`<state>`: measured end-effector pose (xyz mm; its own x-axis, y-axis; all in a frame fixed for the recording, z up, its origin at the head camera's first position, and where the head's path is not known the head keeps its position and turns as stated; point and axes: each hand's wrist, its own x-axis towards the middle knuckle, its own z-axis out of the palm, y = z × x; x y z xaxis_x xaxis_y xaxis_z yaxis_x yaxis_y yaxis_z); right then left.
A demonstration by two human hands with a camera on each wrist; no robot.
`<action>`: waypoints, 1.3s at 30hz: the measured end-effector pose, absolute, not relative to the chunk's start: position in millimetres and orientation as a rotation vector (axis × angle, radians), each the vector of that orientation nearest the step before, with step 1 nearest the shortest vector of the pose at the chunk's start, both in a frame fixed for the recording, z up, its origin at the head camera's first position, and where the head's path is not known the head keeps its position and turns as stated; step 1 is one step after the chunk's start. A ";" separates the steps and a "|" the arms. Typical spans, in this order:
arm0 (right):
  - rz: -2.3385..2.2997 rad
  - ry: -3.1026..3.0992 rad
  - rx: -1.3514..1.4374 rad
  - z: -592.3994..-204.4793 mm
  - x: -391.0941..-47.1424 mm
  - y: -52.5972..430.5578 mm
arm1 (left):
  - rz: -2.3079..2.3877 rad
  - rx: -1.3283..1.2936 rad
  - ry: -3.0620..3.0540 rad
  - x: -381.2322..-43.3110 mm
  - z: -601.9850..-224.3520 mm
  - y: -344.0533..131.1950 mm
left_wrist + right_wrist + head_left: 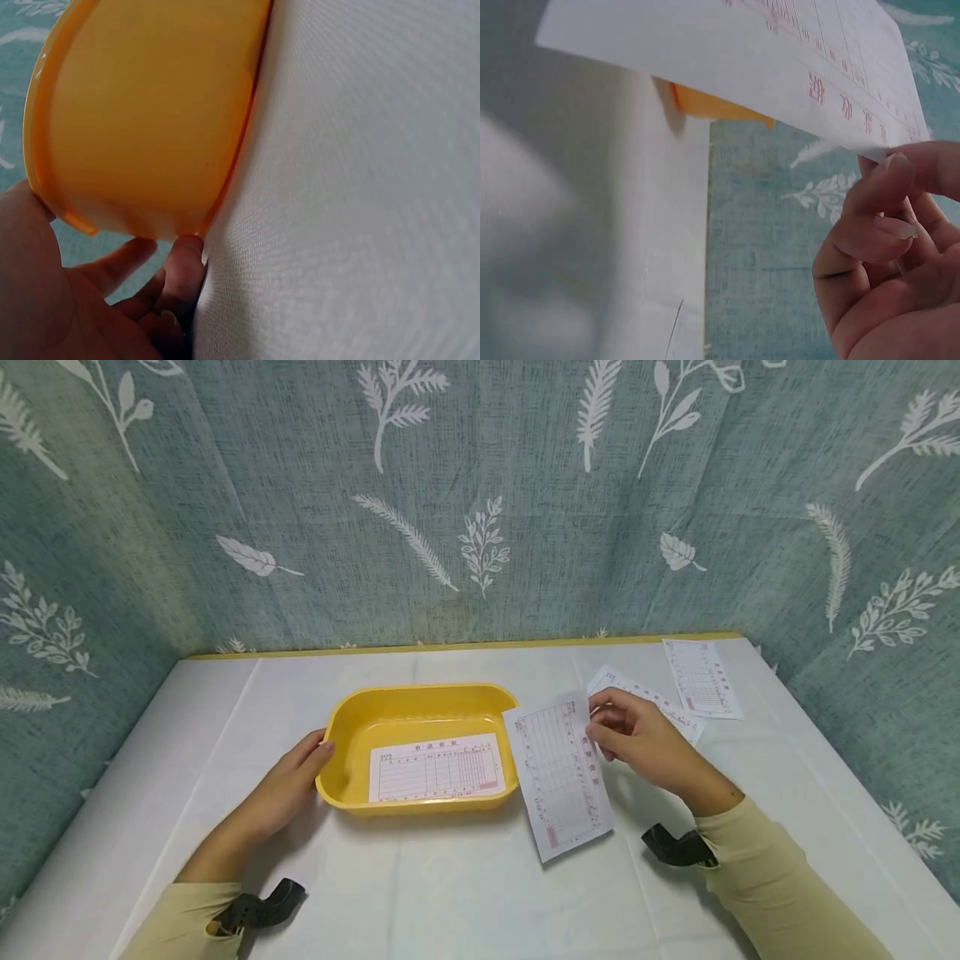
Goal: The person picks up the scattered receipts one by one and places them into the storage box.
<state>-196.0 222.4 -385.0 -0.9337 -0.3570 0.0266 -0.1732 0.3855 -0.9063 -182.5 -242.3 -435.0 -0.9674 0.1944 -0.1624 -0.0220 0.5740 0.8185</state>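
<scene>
A yellow plastic basin (420,807) stands on the white table, with one printed receipt slip (438,768) lying flat inside. At its left end my left hand (288,785) holds the basin, thumb over the rim and fingers against the outer wall; the left wrist view shows those fingers (184,266) low on the wall. My right hand (648,739) pinches a second receipt slip (558,777) by its edge. That slip hangs tilted beside the basin's right end and covers part of its rim. In the right wrist view, thumb and finger meet at the slip's corner (855,112).
Two more slips lie at the back right of the table: one (705,681) near the far corner, another (626,681) partly hidden behind my right hand. A patterned green cloth (480,510) hangs behind the table (450,893) and along both sides. Each wrist wears a black device (258,906).
</scene>
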 end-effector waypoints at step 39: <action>-1.471 2.558 -0.607 -344.6 -205.5 165.1 | 1.397 0.120 2.556 -180.2 -435.6 -243.0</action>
<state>-205.5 165.1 -344.6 -0.9109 -0.4035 0.0867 -0.2779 0.4445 -0.8516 -180.2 -243.0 -435.6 -0.9711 0.1789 -0.1578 -0.0362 0.5431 0.8389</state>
